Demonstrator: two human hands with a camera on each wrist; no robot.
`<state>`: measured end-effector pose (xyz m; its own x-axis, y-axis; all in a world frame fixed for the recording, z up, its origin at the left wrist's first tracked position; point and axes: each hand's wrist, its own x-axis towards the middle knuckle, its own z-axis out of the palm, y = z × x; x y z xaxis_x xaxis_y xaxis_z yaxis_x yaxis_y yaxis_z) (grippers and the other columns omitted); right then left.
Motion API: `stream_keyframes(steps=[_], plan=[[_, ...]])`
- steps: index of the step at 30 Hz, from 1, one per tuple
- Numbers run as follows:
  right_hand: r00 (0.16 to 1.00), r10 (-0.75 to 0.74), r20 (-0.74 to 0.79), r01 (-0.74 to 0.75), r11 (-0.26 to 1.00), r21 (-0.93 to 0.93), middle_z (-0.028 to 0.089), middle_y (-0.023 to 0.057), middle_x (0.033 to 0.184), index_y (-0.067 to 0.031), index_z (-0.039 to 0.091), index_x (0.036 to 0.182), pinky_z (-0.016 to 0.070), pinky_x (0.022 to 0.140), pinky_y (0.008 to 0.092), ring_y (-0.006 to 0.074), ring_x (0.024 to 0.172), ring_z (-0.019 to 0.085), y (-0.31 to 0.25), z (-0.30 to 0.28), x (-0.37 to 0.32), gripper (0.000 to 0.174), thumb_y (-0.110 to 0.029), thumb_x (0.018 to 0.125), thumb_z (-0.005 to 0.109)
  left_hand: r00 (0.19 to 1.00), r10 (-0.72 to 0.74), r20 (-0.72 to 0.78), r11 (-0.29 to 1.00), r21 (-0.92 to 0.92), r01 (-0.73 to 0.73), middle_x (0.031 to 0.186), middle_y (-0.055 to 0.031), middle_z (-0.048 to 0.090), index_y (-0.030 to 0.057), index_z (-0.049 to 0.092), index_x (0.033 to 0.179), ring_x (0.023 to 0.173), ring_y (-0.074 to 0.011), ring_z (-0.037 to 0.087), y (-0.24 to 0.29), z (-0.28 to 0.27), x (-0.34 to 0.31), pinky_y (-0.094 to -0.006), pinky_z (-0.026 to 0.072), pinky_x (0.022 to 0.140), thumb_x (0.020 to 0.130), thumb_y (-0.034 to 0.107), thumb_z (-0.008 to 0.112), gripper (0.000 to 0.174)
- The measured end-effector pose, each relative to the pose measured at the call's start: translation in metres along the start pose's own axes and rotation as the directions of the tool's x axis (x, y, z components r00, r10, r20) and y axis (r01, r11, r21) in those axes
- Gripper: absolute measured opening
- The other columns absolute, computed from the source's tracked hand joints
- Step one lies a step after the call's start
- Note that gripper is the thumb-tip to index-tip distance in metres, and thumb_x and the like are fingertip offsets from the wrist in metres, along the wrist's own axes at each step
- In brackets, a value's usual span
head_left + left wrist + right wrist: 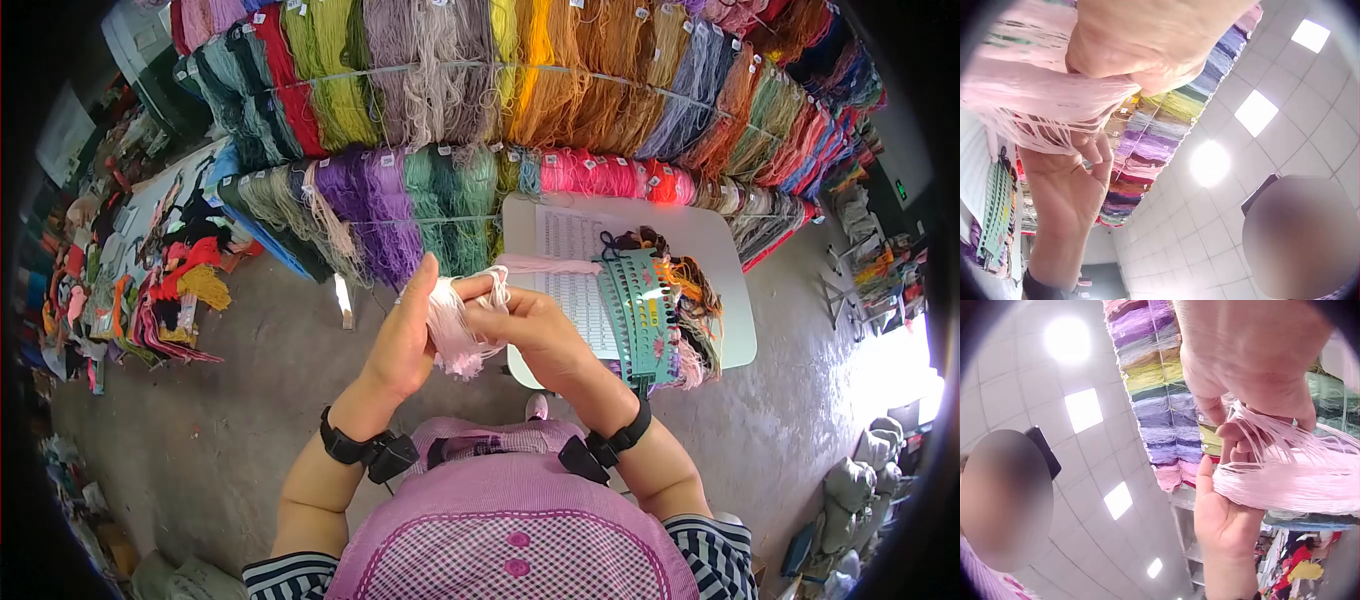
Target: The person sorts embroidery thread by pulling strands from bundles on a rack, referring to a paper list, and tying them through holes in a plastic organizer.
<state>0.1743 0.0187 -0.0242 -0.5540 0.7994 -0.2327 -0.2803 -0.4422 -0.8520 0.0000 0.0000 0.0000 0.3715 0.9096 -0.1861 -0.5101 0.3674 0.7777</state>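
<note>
Right between your hands hangs the pale pink skein, its long axis slanting down toward your body. The thick part lies nearer your left hand, whose curled fingers grip it; your right hand pinches the looser loops fanned across to that side, just short of the counter.

This looks like a workshop for yarn. Lots of yarn in many colors hangs in rows on racks, with little white tags on it. A white tabletop holds a paper with printed rows and a green card full of holes with threads. The floor is plain and gray, and gray sacks sit on it.
</note>
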Motion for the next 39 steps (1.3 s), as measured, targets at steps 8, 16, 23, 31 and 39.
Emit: stream_keyframes(steps=[8,16,23,31,39], plan=[[0.991,-0.113,-0.077,0.11,0.993,-0.036,0.069,0.0028,0.096,0.0004,0.069,0.105,0.0463,0.082,0.025,0.0084,0.087,0.061,-0.007,0.004,-0.01,0.024,-0.014,0.086,0.071,0.969,0.227,-0.094,0.869,0.468,-0.159,0.101,-0.0088,0.069,-0.0041,0.066,0.111,0.086,-0.0133,0.064,0.007,-0.016,-0.009,-0.0269,0.0502,0.075,0.094,0.021,0.058,0.031],[0.988,-0.136,-0.079,0.135,0.991,-0.023,0.069,0.0054,0.101,0.0,0.07,0.1,0.0459,0.085,0.0265,0.0102,0.09,0.062,-0.006,-0.002,-0.009,0.021,-0.012,0.083,0.073,0.981,0.18,-0.074,0.965,0.204,-0.162,0.096,-0.008,0.07,-0.0029,0.069,0.103,0.086,-0.013,0.064,0.011,-0.004,-0.007,-0.0274,0.051,0.079,0.085,0.007,0.07,0.02],[0.977,-0.191,-0.099,0.19,0.982,-0.02,0.069,0.0062,0.102,-0.0007,0.071,0.097,0.0468,0.086,0.028,0.0115,0.091,0.062,-0.011,0.004,-0.012,0.018,-0.009,0.082,0.074,0.983,0.16,-0.095,0.975,0.169,-0.142,0.099,-0.0088,0.07,-0.0042,0.068,0.105,0.086,-0.0131,0.065,0.008,-0.001,-0.005,-0.0277,0.0525,0.077,0.087,0.008,0.068,0.021],[0.97,-0.233,-0.064,0.233,0.972,-0.002,0.069,0.0067,0.102,-0.0002,0.067,0.102,0.0474,0.085,0.0279,0.0114,0.089,0.063,-0.007,-0.003,-0.01,0.017,-0.01,0.088,0.068,0.973,0.205,-0.103,0.964,0.191,-0.183,0.097,-0.0085,0.07,-0.0044,0.067,0.106,0.085,-0.0128,0.065,0.005,0.003,-0.002,-0.0272,0.0533,0.073,0.089,0.008,0.065,0.021],[0.968,-0.245,-0.06,0.252,0.95,0.184,0.069,0.0062,0.097,-0.0017,0.065,0.1,0.0474,0.08,0.0269,0.0111,0.086,0.063,-0.001,-0.014,0.0,0.016,-0.016,0.094,0.062,0.984,0.161,-0.08,0.962,0.237,-0.138,0.12,-0.016,0.063,-0.0059,0.064,0.112,0.099,-0.0172,0.064,0.001,-0.007,0.004,-0.032,0.0508,0.087,0.095,0.017,0.057,0.03]])
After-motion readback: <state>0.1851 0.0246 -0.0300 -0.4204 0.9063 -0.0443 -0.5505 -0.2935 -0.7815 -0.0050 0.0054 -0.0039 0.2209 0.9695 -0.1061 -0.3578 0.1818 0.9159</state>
